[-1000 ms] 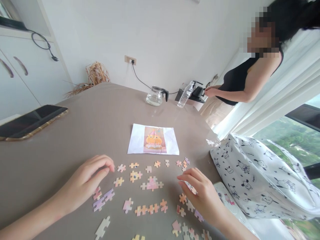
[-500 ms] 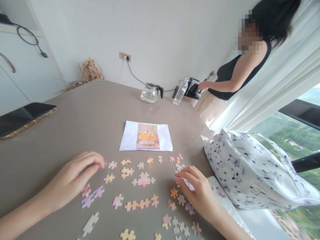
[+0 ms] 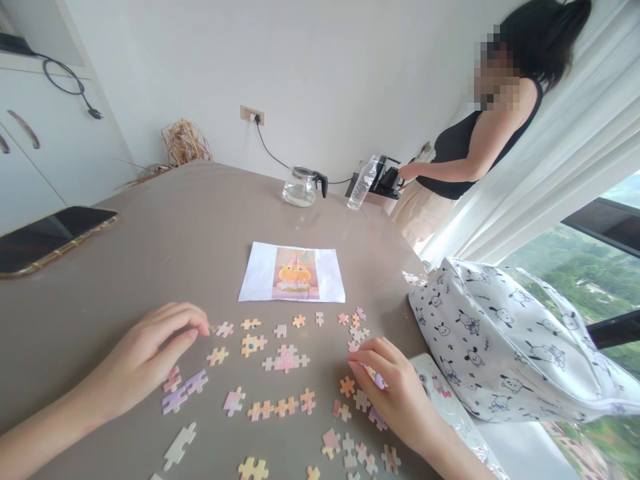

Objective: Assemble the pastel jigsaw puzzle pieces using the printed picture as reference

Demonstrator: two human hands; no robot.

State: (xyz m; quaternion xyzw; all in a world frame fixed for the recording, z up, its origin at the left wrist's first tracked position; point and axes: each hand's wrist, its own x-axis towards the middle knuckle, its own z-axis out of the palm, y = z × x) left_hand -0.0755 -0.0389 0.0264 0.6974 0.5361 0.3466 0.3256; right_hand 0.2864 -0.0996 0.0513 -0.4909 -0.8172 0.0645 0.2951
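Note:
My left hand rests at the left of loose jigsaw pieces, its fingers bent and thumb apart, with nothing seen in it. Close to its fingertips lies a pink and white puzzle piece. On the right, my right hand hovers over the right-hand group of pieces. A pale purple puzzle piece shows between its thumb and bent fingers, partly hidden by them. Between the hands are a joined pink section, a yellow joined section and an orange row. A picture sheet lies beyond them.
A phone lies at the left. Farther back stand a glass pot and a plastic bottle. A white patterned bag sits at the right edge. Another person stands behind, a hand at a black kettle.
My right hand has come slightly nearer to me, the pale purple piece shifting with it. My left hand stays where it was. The view has turned a little.

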